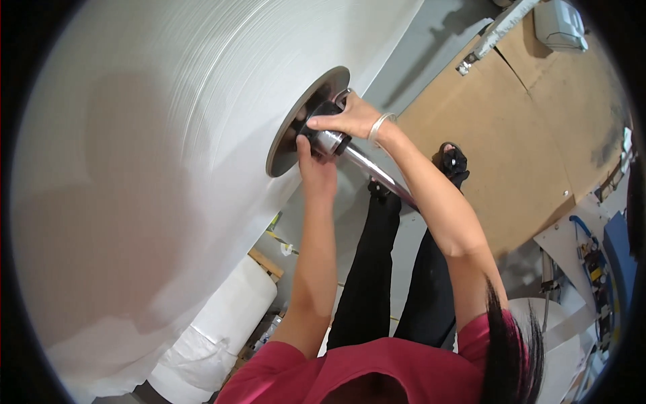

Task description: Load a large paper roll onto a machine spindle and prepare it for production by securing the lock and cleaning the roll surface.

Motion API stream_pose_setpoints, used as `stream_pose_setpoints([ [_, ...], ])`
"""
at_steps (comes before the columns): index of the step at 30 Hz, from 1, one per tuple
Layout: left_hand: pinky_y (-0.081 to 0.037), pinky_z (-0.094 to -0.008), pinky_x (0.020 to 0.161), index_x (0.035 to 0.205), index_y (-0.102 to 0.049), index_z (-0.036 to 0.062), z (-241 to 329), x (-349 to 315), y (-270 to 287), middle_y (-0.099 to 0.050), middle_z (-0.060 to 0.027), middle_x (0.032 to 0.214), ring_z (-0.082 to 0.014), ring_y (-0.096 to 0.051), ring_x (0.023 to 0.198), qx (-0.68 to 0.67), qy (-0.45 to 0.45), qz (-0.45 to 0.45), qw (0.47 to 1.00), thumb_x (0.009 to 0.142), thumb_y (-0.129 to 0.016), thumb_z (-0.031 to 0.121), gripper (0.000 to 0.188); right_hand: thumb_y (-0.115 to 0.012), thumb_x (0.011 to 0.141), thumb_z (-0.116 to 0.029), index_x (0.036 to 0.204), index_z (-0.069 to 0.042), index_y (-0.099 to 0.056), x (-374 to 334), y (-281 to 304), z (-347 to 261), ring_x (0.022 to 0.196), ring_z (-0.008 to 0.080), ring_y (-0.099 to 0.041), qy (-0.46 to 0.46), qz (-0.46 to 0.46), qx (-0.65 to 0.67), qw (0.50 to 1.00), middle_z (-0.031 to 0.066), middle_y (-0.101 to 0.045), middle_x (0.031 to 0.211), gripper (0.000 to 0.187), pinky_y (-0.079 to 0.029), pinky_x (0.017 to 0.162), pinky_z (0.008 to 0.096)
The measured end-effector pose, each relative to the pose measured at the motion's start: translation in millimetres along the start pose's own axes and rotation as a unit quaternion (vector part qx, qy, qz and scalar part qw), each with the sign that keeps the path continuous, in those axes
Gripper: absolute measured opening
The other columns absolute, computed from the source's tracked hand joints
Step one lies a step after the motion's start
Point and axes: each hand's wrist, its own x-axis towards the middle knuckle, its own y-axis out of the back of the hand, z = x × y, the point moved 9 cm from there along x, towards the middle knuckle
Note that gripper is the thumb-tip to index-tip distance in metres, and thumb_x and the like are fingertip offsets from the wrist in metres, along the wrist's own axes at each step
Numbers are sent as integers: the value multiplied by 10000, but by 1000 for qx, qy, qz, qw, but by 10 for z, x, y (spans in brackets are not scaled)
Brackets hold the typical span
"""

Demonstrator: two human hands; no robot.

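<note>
A round dark metal flange stands against the end face of a very large white roll. Its black and silver hub sits on a shiny metal shaft that runs toward my legs. From above, my right hand grips the hub, thumb across its near side and fingers curled round the far side. My left hand holds the hub from below, thumb pointing up along it; its other fingers are mostly hidden behind the hub. A pale bangle circles my right wrist.
Smaller white rolls lie at the lower left beside a wooden pallet piece. Brown boards cover the floor to the right, with a translucent jug at their far end. Machine parts with cables stand at the right.
</note>
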Motion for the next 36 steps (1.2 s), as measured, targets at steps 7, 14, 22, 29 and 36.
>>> stream_pose_setpoints([
  [7, -361, -401, 917, 1179, -442, 94, -110, -96, -115, -473, -60, 1162, -205, -465, 1048, -14, -55, -1, 998, 826, -522, 419, 487, -771, 484, -448, 1174, 126, -385, -190, 94, -102, 1086, 304, -483, 40, -26, -16, 999, 245, -505, 1116, 977, -366, 937, 319],
  [14, -438, -375, 681, 1070, -483, 112, -75, -74, -199, -504, -59, 1035, -211, -510, 886, 25, 8, 22, 999, 704, -548, 623, 631, -630, 681, -539, 1208, 91, -345, -307, 331, -340, 1101, 342, -470, 61, 70, -45, 995, 280, -477, 1150, 869, -377, 919, 356],
  [22, -488, -314, 603, 981, -475, 16, 4, -1, -110, -552, -97, 910, -191, -566, 758, 25, -106, 108, 988, 783, -615, 382, 440, -618, 605, -629, 1155, 55, -473, -704, 311, 128, 1048, 343, -516, -46, -2, -105, 993, 263, -534, 1088, 889, -396, 904, 357],
  [29, -472, -271, 499, 1051, -424, 76, -98, -264, -349, -566, -76, 871, -184, -588, 744, 89, -115, 129, 981, 758, -551, 561, 581, -318, 814, -589, 1162, 41, -462, -423, 401, 96, 1085, 347, -481, -100, -5, -163, 982, 260, -516, 1112, 734, -378, 908, 390],
  [36, -379, -298, 396, 850, -429, 61, -281, -160, -254, -471, -68, 594, -189, -457, 427, 38, -18, 219, 975, 672, -457, 729, 691, -453, 847, -190, 1038, -79, -557, -574, 671, 148, 846, 353, -563, 54, 102, -239, 964, 195, -588, 890, 244, -451, 739, 418],
])
